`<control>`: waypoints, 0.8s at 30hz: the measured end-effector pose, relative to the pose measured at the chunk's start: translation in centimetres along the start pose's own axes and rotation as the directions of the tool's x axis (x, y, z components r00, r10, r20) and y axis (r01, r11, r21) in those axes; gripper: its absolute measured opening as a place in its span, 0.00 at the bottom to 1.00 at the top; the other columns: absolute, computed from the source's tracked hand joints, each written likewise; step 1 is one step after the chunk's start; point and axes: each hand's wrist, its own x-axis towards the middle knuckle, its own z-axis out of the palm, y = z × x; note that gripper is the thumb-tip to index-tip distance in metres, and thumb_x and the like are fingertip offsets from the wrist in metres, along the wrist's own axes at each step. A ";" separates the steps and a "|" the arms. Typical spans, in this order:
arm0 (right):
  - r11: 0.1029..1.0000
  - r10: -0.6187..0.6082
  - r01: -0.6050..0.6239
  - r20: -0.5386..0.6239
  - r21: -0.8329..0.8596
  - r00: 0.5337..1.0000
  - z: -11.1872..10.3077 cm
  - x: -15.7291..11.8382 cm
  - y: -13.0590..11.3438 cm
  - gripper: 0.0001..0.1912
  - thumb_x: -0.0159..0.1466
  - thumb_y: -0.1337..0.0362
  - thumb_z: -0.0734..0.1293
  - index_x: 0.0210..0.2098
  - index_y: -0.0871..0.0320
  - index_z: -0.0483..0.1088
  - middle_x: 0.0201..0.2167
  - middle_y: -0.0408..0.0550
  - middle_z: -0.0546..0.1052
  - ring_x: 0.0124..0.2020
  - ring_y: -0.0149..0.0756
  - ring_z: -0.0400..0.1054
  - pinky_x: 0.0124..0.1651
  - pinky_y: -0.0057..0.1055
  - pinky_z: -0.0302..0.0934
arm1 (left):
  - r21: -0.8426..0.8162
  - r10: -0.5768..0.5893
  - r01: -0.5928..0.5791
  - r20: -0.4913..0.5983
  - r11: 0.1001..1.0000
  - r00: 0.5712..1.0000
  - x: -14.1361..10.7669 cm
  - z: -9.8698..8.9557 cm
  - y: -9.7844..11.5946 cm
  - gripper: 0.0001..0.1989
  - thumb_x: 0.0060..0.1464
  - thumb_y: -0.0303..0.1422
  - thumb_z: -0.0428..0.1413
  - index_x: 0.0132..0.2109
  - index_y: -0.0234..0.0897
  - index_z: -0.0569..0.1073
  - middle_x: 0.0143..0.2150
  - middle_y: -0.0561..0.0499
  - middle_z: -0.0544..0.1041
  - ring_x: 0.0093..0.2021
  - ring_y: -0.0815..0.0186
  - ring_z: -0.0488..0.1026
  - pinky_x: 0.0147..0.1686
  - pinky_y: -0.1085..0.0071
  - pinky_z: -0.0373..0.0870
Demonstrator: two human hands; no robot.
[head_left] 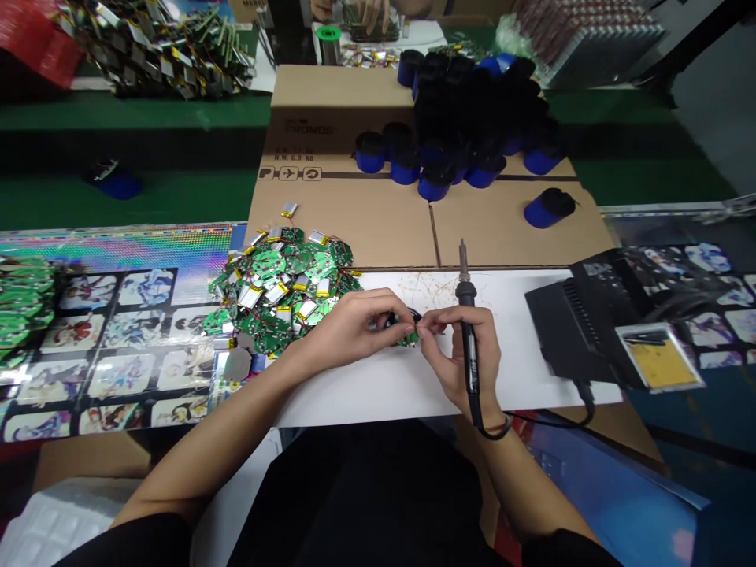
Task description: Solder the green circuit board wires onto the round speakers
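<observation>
My right hand [466,346] is closed round a black soldering iron [466,331], its metal tip pointing away from me. The thumb and forefinger of that hand also pinch at something tiny, perhaps a wire, beside a green circuit board [407,339]. My left hand [369,323] is closed at the board, thumb and forefinger together; its fingers hide most of the board and a dark part on it. Left of this hand is a heap of green circuit boards [265,268] with silver, yellow-taped battery cells [276,293] and thin red wires.
Black-and-blue cylindrical housings [434,181] crowd the cardboard [354,228] ahead. At right stand a black soldering station [555,323] and a yellow sponge tray [658,358]. Wire scraps [437,287] litter the white worktop [354,394]. A co-worker's hand [372,14] shows at the top.
</observation>
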 end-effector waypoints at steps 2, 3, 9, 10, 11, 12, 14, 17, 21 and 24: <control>1.000 -0.001 0.001 -0.005 -0.014 1.000 0.1 0.1 0.0 0.17 0.66 0.72 0.73 0.48 0.49 0.67 0.37 0.40 0.79 0.38 0.36 0.76 0.45 0.39 0.69 | -0.020 -0.015 0.015 -0.010 1.000 1.000 0.0 0.1 0.0 0.03 0.67 0.28 0.63 0.41 0.36 0.80 0.39 0.51 0.81 0.34 0.71 0.70 0.35 0.73 0.66; 1.000 -0.003 0.003 -0.004 -0.019 1.000 0.2 0.1 0.1 0.17 0.66 0.72 0.73 0.48 0.49 0.67 0.37 0.40 0.79 0.38 0.36 0.76 0.45 0.39 0.70 | -0.033 -0.023 0.023 -0.013 0.999 1.000 0.0 0.2 0.0 0.03 0.66 0.28 0.62 0.41 0.35 0.80 0.39 0.51 0.81 0.34 0.71 0.71 0.35 0.73 0.67; 0.995 -0.053 0.056 0.032 -0.083 0.998 -0.3 -0.2 0.3 0.19 0.64 0.74 0.72 0.50 0.49 0.69 0.38 0.40 0.78 0.38 0.35 0.76 0.44 0.37 0.71 | -0.033 -0.048 0.049 0.025 0.998 0.999 -0.2 -0.3 0.4 0.04 0.66 0.26 0.60 0.40 0.36 0.77 0.39 0.51 0.79 0.36 0.70 0.72 0.37 0.73 0.68; 0.993 -0.064 0.067 0.037 -0.095 0.997 -0.7 -0.3 0.3 0.19 0.64 0.74 0.72 0.50 0.49 0.69 0.38 0.41 0.78 0.38 0.35 0.76 0.45 0.37 0.71 | -0.001 -0.040 0.040 0.028 0.999 0.999 -0.3 -0.5 0.5 0.04 0.66 0.26 0.60 0.40 0.37 0.77 0.39 0.51 0.79 0.37 0.69 0.72 0.38 0.72 0.69; 0.992 -0.073 0.077 0.041 -0.101 0.996 -1.2 -0.4 0.3 0.20 0.64 0.74 0.72 0.51 0.49 0.69 0.38 0.41 0.78 0.39 0.35 0.76 0.46 0.37 0.72 | 0.037 -0.027 0.026 0.036 0.999 0.999 -0.4 -0.7 0.6 0.04 0.67 0.26 0.59 0.40 0.37 0.76 0.40 0.51 0.79 0.38 0.68 0.72 0.39 0.72 0.69; 0.991 -0.083 0.087 0.049 -0.105 0.995 -1.7 -0.5 0.3 0.20 0.64 0.74 0.72 0.52 0.49 0.69 0.39 0.41 0.78 0.39 0.36 0.77 0.47 0.38 0.73 | 0.076 -0.010 0.006 0.047 0.997 0.999 -0.5 -0.8 0.6 0.04 0.68 0.27 0.58 0.41 0.37 0.76 0.41 0.50 0.79 0.41 0.67 0.73 0.41 0.71 0.70; 0.983 -0.113 0.126 0.102 -0.131 0.988 -2.6 -0.5 0.3 0.22 0.64 0.75 0.73 0.53 0.49 0.69 0.41 0.43 0.79 0.42 0.38 0.78 0.50 0.41 0.74 | 0.143 0.027 -0.036 0.069 0.989 0.997 -0.9 -0.8 0.4 0.04 0.69 0.27 0.57 0.42 0.37 0.76 0.44 0.49 0.80 0.46 0.64 0.75 0.47 0.68 0.71; 0.935 -0.203 0.267 0.266 -0.235 0.942 -3.3 -0.4 0.5 0.25 0.63 0.75 0.75 0.56 0.49 0.69 0.46 0.47 0.82 0.48 0.44 0.79 0.54 0.47 0.74 | 0.209 0.067 -0.079 0.063 0.975 0.996 -1.3 -0.4 -0.4 0.04 0.71 0.29 0.57 0.44 0.38 0.75 0.45 0.49 0.81 0.47 0.62 0.75 0.50 0.65 0.71; 0.857 -0.302 0.415 0.355 -0.306 0.885 -2.8 -0.4 1.2 0.26 0.65 0.75 0.75 0.58 0.49 0.69 0.47 0.50 0.85 0.46 0.46 0.81 0.50 0.47 0.75 | 0.235 0.098 -0.116 0.086 0.965 0.991 -1.5 0.2 -1.4 0.05 0.72 0.30 0.56 0.44 0.38 0.75 0.45 0.48 0.82 0.46 0.62 0.74 0.50 0.64 0.70; 0.851 -0.318 0.423 0.335 -0.311 0.887 -2.3 -0.8 1.5 0.26 0.65 0.75 0.75 0.58 0.48 0.69 0.45 0.49 0.85 0.44 0.45 0.81 0.48 0.48 0.77 | 0.225 0.110 -0.127 0.089 0.966 0.990 -1.6 0.3 -1.6 0.05 0.72 0.29 0.55 0.44 0.38 0.75 0.45 0.48 0.82 0.46 0.62 0.75 0.51 0.64 0.70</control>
